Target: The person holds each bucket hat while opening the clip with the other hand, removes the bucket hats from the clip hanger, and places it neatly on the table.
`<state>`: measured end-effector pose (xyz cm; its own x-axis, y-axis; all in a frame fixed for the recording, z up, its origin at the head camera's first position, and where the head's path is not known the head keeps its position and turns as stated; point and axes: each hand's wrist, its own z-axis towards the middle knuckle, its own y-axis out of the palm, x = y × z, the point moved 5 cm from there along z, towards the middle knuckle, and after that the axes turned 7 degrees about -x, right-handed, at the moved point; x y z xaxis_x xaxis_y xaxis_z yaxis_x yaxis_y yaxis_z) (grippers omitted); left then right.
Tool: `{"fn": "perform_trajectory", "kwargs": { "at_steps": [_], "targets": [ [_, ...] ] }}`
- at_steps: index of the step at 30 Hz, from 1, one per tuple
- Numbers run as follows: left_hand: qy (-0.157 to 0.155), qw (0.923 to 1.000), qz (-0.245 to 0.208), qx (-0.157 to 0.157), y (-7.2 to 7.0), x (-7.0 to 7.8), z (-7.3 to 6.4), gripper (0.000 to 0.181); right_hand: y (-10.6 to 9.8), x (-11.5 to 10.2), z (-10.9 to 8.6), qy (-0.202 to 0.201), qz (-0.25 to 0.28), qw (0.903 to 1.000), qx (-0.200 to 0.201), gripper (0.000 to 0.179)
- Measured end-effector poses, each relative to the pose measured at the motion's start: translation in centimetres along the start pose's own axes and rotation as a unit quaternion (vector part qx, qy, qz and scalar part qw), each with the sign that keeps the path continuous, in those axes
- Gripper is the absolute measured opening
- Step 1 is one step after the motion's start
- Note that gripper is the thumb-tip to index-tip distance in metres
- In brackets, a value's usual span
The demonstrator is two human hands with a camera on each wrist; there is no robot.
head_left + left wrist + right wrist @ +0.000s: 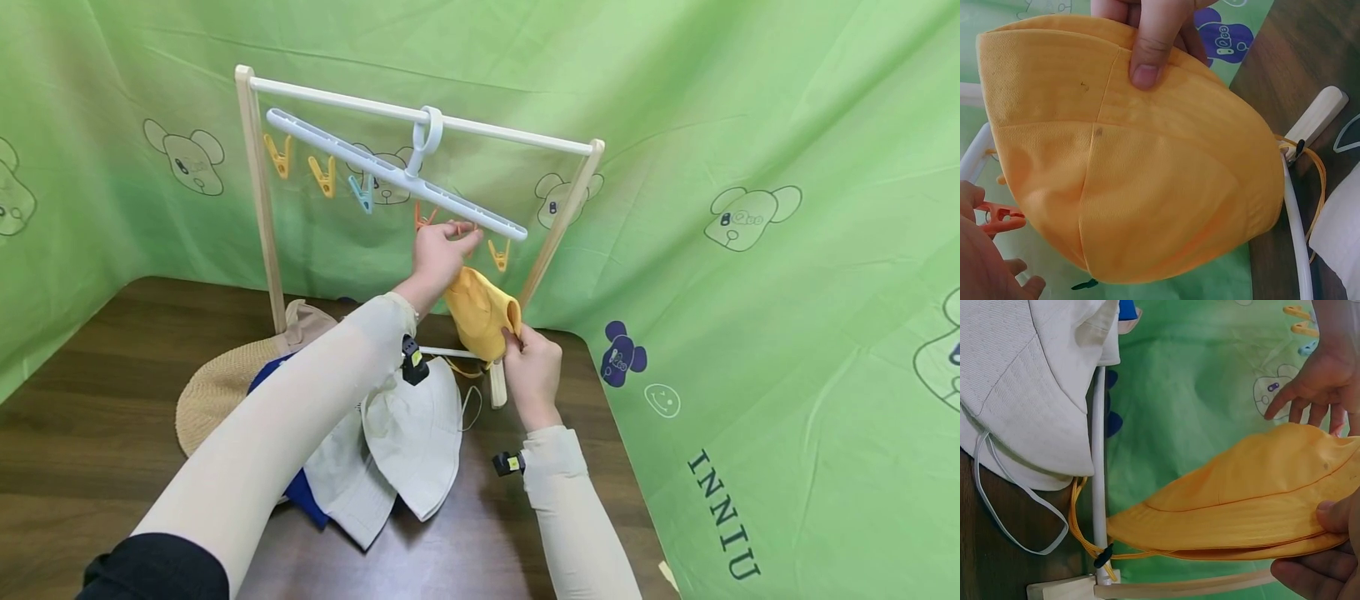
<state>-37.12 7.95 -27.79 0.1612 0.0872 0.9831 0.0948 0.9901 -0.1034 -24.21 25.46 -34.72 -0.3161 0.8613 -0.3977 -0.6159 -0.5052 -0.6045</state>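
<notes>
A yellow bucket hat hangs tilted below the right part of a white clip hanger. My right hand grips the hat's brim, thumb on one side and fingers on the other. Up at the hanger, my left hand pinches an orange clothespin between thumb and finger; its other fingers are spread. The crown of the hat lies close to that clothespin in the left wrist view. Another orange clothespin hangs just left of the left hand, and a yellow clothespin hangs to its right.
The hanger hooks over the white rail of a wooden-legged rack. More clothespins, yellow and a blue one, hang on the left. White hats, a straw hat and a blue piece lie on the brown table.
</notes>
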Motion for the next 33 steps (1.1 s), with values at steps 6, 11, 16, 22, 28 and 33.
{"fn": "perform_trajectory", "kwargs": {
  "at_steps": [6, 11, 16, 22, 28, 33],
  "targets": [
    [-0.010, 0.9999, -0.011, -0.006, 0.0, -0.1, -0.1, 0.032, -0.4, 0.1, -0.3, -0.003, 0.004, 1.0000, 0.007, 0.013],
    [-0.008, 1.0000, -0.005, -0.002, -0.1, 0.0, -0.1, 0.034, -0.7, 0.1, -0.3, -0.009, 0.000, 0.9999, 0.014, 0.012],
    [-0.010, 0.9999, 0.005, -0.002, -0.1, 0.0, 0.0, 0.037, -0.9, 0.1, -0.3, -0.010, 0.002, 0.9998, 0.016, 0.011],
    [-0.012, 0.9998, 0.010, -0.014, 0.0, 0.0, 0.0, 0.038, -1.3, 0.3, -0.4, -0.007, 0.005, 0.9998, 0.017, 0.012],
    [0.000, 0.9998, 0.008, -0.020, 0.1, 0.0, -0.1, 0.036, -1.5, 0.6, -0.4, -0.004, 0.008, 0.9996, 0.027, 0.011],
    [-0.002, 0.9990, 0.018, -0.041, 0.1, -0.8, -0.6, 0.047, -1.5, 0.8, -0.5, -0.001, 0.003, 0.9996, 0.027, 0.013]
  ]
}}
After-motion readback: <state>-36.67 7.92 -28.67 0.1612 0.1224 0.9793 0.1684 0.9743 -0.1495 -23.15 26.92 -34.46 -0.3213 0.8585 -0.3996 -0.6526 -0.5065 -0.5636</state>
